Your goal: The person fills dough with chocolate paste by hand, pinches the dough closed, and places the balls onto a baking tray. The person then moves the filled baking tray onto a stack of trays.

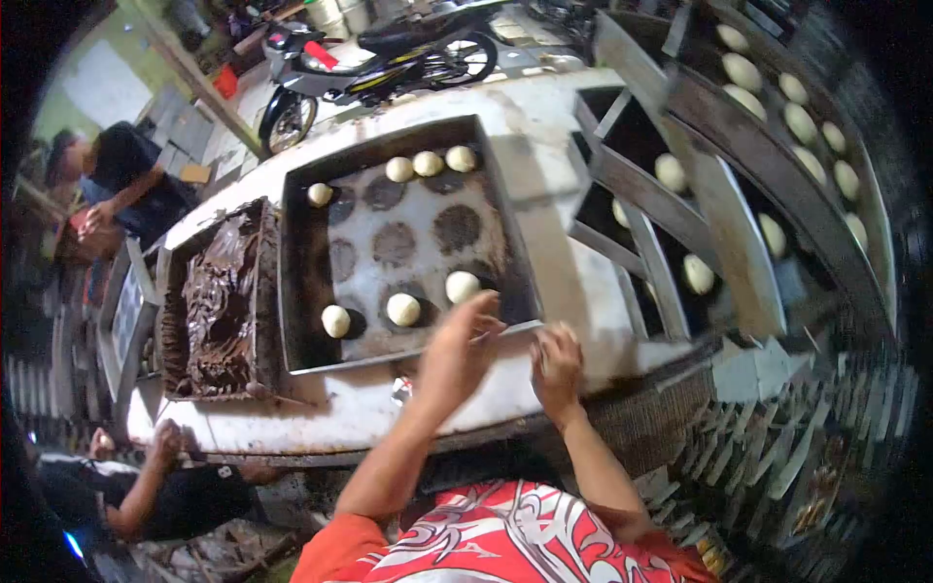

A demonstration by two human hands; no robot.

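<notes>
The left hand (462, 350), fingers loosely spread and holding nothing, reaches over the near rim of a baking tray (301, 282); the closest dough ball (462, 286) sits just beyond its fingertips. The right hand (556, 367) is clenched alongside; its contents cannot be told.

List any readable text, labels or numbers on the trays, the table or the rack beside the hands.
None can be read. The baking tray, chocolate tray, table and rack carry no visible lettering. The red shirt shows only a white pattern; the motorbike markings are too blurred.
</notes>
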